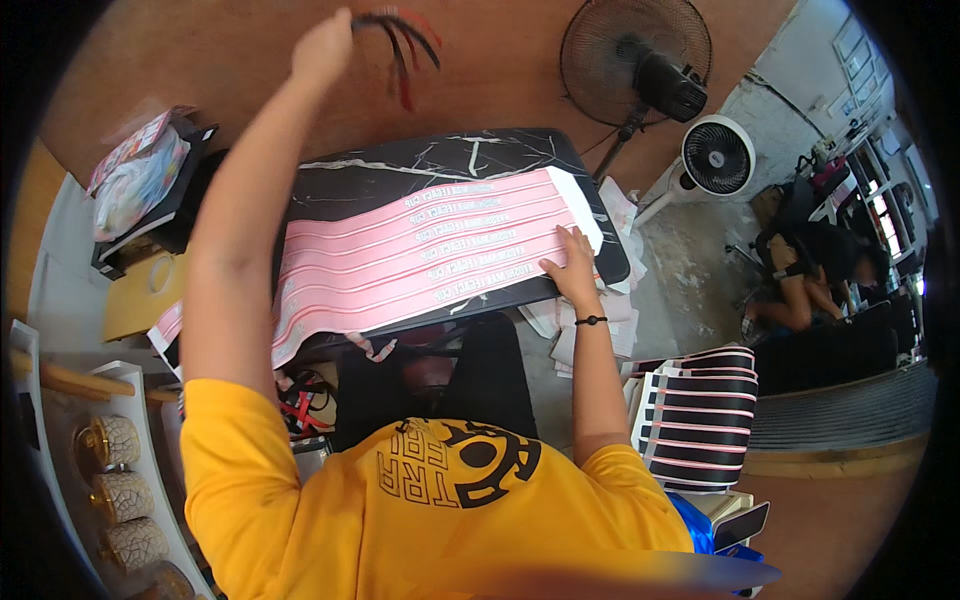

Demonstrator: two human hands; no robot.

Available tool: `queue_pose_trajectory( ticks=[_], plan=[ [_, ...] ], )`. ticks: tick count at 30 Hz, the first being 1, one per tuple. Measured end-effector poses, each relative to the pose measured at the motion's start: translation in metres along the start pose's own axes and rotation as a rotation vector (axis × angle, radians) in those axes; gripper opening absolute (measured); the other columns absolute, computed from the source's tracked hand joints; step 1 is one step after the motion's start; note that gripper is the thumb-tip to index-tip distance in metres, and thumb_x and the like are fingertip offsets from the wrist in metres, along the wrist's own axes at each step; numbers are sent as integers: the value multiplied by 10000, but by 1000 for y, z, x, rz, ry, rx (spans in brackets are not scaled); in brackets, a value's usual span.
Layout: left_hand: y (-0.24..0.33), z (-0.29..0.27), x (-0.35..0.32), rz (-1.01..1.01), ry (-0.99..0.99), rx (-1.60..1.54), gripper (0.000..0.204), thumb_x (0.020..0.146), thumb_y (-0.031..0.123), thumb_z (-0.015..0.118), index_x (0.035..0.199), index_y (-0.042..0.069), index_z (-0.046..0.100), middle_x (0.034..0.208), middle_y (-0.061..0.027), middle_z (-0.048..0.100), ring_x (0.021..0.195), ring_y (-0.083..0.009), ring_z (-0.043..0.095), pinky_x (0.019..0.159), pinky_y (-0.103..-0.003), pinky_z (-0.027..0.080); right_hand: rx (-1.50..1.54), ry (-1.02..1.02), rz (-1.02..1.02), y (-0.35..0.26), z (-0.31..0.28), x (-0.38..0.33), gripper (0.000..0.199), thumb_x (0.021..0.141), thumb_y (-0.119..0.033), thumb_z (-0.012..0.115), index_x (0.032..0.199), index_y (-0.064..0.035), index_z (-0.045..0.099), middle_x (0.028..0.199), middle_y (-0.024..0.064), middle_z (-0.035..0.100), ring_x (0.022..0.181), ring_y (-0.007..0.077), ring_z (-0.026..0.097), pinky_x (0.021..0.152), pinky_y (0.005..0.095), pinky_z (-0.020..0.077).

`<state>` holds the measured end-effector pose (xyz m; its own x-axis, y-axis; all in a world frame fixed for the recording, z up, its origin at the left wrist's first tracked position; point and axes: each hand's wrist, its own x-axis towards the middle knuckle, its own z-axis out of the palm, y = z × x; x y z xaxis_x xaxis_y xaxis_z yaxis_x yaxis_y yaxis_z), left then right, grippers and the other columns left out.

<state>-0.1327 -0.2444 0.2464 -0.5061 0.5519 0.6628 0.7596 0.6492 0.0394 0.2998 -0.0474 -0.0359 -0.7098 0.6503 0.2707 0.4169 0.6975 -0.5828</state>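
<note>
Left fingers (pixel 340 30) clenched on black-and-red strips (pixel 378 19), raised — right fingers (pixel 577 244) spread, released, atop pink striped sheet (pixel 385 255).

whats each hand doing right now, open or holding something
Left hand: closed, raised, gripping thin black and red strips.
Right hand: open, fingers spread, resting on the pink striped sheet.
</note>
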Motion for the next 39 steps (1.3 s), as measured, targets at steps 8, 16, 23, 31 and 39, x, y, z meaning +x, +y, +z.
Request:
queue_pose_trajectory(
  ticks=[8,16,23,31,39],
  plan=[
    [-21,-201,117,-19,-27,209,439,983,305,465,1341,70,368,1311,-218,479,1217,-412,482,1019,-489,395,-226,-7,128,-18,2,12,536,802,-157,722,1321,-128,594,1509,242,351,1412,465,267,1144,638,169],
    [-37,-256,89,-16,-3,217,409,977,277,462,1313,62,376,1274,-209,485,1178,-396,491,996,-477,407,-465,-139,177,-32,-19,41,399,828,-134,645,1226,-121,652,1386,186,520,1325,393,438,1129,653,208],
    [-72,-277,16,-68,-60,191,382,971,253,459,1288,55,383,1241,-201,490,1143,-382,500,976,-466,417,-582,-311,321,-22,-27,87,422,859,-142,553,1280,-126,545,1321,144,576,1196,332,586,1110,673,220],
    [-114,-281,-113,-244,-178,141,351,965,226,456,1260,47,391,1204,-192,495,1103,-366,509,953,-454,428,-652,1,-81,-95,28,108,303,876,-174,538,1089,-38,703,1327,257,548,1236,393,513,1062,527,358],
    [-136,-253,-264,-509,-312,62,320,959,198,452,1231,39,399,1166,-183,501,1064,-350,519,930,-442,439,400,-36,-579,-308,83,38,534,861,-206,666,1351,-46,523,1465,234,407,1376,440,345,1116,610,258]
  ],
)
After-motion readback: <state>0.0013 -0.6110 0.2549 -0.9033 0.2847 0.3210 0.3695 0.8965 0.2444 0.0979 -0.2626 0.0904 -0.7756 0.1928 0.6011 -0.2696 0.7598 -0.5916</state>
